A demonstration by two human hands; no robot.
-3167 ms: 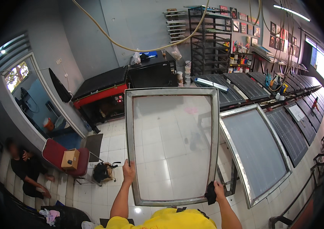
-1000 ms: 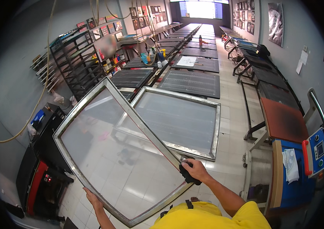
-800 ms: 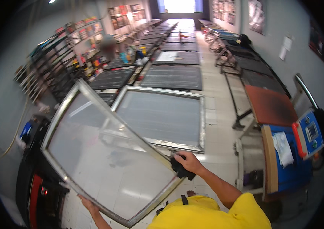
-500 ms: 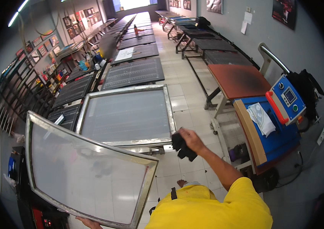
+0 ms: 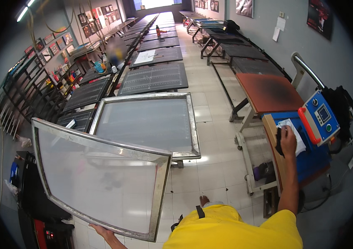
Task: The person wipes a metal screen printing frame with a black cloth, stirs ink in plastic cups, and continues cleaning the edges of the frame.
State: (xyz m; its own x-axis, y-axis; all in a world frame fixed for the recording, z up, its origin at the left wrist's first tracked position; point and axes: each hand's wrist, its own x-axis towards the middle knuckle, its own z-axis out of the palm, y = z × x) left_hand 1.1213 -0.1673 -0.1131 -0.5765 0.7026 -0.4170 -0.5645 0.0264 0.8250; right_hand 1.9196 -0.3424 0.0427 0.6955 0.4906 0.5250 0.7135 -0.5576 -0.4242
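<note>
My left hand [image 5: 100,230] grips the lower edge of a metal-framed mesh screen [image 5: 166,191], which stands tilted on my left. Through its pale mesh the floor tiles show. My right hand [image 5: 288,143] reaches out to a heat press with a crumpled black cloth [image 5: 279,142] closed in its fingers. Under and beside that hand lies a folded white cloth [image 5: 299,145], on the blue part of the press. A second framed screen [image 5: 194,124] rests flat ahead of me, partly hidden by the held one.
The press has a red handle [image 5: 309,125], a blue control box [image 5: 321,115] and a red-brown pad [image 5: 270,93]. Rows of dark printing tables [image 5: 153,79] run away from me beside a tiled aisle [image 5: 209,137]. Another person [image 5: 116,52] is at the far left, near a black rack [image 5: 29,83].
My right hand has carried the black cloth rightward, from beside the flat screen's corner to the white cloth on the press. My left hand still holds the tilted screen.
</note>
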